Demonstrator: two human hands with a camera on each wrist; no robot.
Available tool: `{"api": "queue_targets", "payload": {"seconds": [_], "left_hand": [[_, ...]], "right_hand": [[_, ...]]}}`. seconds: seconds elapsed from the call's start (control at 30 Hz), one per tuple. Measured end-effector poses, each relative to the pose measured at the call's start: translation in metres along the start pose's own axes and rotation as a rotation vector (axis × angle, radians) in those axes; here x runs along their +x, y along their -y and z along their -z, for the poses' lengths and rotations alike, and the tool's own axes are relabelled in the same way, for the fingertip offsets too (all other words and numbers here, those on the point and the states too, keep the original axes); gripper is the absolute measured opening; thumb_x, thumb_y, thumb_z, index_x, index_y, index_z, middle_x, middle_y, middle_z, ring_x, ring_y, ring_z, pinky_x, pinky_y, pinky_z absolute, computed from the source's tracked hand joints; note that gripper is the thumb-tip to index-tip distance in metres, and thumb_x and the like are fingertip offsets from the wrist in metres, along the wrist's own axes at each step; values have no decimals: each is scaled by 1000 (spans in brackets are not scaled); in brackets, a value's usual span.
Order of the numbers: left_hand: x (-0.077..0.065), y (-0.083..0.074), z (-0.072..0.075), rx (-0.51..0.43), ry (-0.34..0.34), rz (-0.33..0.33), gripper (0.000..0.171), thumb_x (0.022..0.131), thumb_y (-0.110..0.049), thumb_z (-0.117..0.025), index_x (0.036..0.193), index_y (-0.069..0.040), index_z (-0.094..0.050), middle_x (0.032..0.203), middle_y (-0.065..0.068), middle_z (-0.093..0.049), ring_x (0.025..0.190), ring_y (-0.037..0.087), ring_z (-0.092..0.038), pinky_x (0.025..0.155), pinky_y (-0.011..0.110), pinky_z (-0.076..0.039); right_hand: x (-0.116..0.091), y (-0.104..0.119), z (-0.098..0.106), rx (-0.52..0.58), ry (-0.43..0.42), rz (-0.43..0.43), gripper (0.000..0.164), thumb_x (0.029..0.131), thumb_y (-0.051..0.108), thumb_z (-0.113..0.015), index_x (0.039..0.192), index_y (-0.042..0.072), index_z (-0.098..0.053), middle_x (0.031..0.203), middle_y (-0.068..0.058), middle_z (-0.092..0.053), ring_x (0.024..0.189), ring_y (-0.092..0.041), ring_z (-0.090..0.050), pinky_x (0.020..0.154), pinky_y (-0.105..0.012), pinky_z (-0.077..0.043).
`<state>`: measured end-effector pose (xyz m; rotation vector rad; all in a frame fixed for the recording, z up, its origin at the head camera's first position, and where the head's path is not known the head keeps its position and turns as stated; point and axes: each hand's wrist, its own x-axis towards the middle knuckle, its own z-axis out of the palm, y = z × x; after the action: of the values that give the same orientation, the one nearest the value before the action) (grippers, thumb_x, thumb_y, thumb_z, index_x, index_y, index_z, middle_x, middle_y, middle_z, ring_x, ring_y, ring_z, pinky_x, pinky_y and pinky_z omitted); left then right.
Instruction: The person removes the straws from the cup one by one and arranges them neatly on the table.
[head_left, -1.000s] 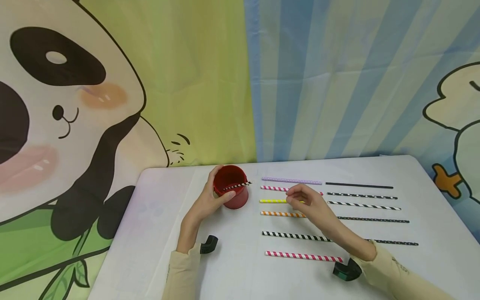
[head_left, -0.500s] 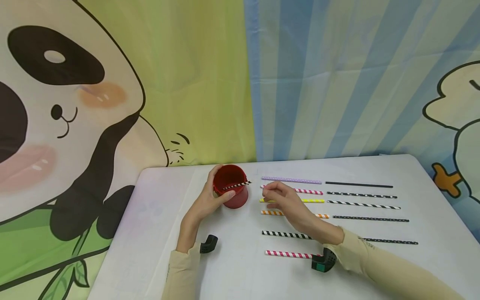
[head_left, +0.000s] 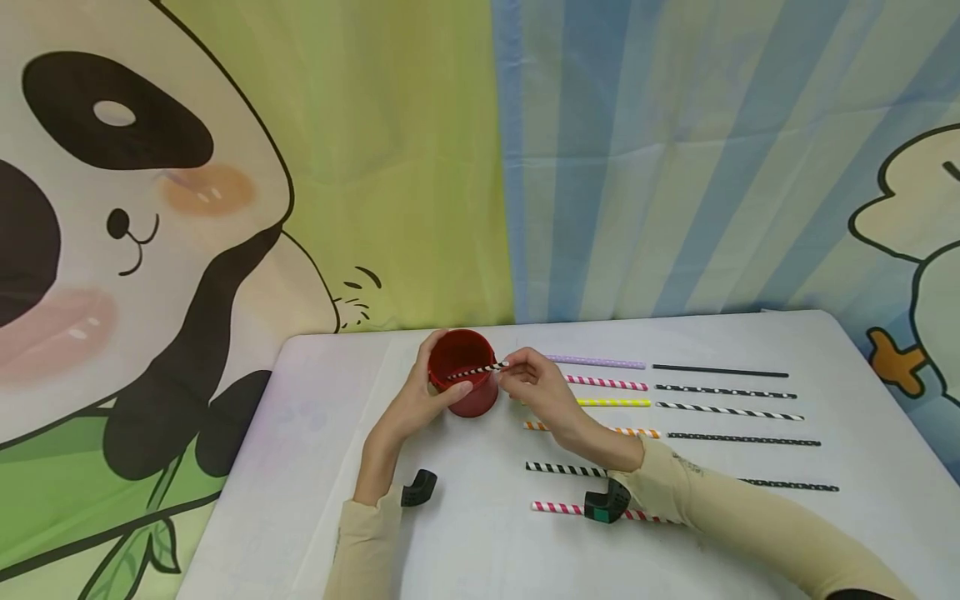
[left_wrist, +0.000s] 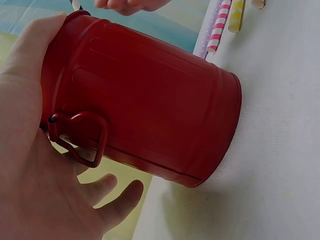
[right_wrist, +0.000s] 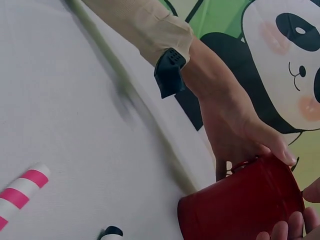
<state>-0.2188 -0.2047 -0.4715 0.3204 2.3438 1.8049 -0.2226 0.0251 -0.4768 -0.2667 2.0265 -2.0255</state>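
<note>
My left hand [head_left: 411, 404] grips a small red metal bucket [head_left: 476, 402] near its rim, the thumb at the near side. The bucket stands at the table's far side; a wire handle [left_wrist: 100, 145] shows in the left wrist view. A black-and-white striped paper straw [head_left: 472, 372] leans inside it, one end sticking out over the right of the rim. My right hand [head_left: 551, 398] pinches that protruding end between thumb and forefinger. In the right wrist view its fingertips [right_wrist: 295, 225] are beside the bucket wall, with most of the hand out of frame.
Paper straws lie in two columns to the right, among them a lilac one [head_left: 600, 362], a yellow one [head_left: 615, 402] and a plain black one [head_left: 720, 371]. My right forearm passes over several. A printed curtain [head_left: 420, 208] hangs behind the white table [head_left: 285, 467].
My right hand has moved left from above the straws to the bucket and now takes hold of the straw's end. My left hand and the bucket stay put.
</note>
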Motion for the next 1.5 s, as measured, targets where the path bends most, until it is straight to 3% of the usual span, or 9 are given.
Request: {"api": "queue_targets", "payload": {"seconds": [0.37,0.8,1.07,1.2,1.33,1.5], "left_hand": [[1,-1,0,-16,12,-16,87,89,-17,-74,157,-20,-19,153,19,-36,144,40,-32,112,65,-35],[2,3,0,-10,13,-5,89,89,-18,-74,158,-16,-17,153,14,-36,144,38,-31,111,65,-37],[10,30,1,20,-10,-16,91,89,-19,-75,159,-24,-17,153,8,-37,144,32,-33,111,63,-38],[10,32,1,37,-19,-23,90,89,-25,-76,158,-28,-18,151,2,-40,142,27,-35,109,58,-42],[10,33,1,43,-18,-33,91,89,-26,-76,158,-25,-17,150,2,-40,142,27,-35,108,58,-43],[10,34,1,45,-19,-35,87,89,-26,-76,155,-37,-21,150,1,-40,141,26,-36,109,57,-42]], "right_hand": [[4,6,-9,-50,-40,67,21,92,14,-71,110,6,-62,109,-10,-68,100,-20,-66,84,-29,-53],[4,14,-5,-64,-69,114,16,93,15,-70,104,7,-62,106,-9,-69,100,-19,-66,82,-28,-53],[-2,31,6,-33,-69,169,17,94,16,-70,103,6,-60,107,-5,-63,103,-18,-64,87,-27,-54],[-7,40,13,3,-71,183,19,95,16,-69,105,4,-59,108,-4,-61,105,-18,-63,89,-29,-54],[-13,50,22,24,-91,179,17,95,15,-68,104,5,-58,110,-2,-60,107,-18,-62,91,-28,-53],[-24,65,37,57,-104,185,12,97,14,-66,105,10,-59,109,0,-59,105,-19,-61,91,-28,-53]]}}
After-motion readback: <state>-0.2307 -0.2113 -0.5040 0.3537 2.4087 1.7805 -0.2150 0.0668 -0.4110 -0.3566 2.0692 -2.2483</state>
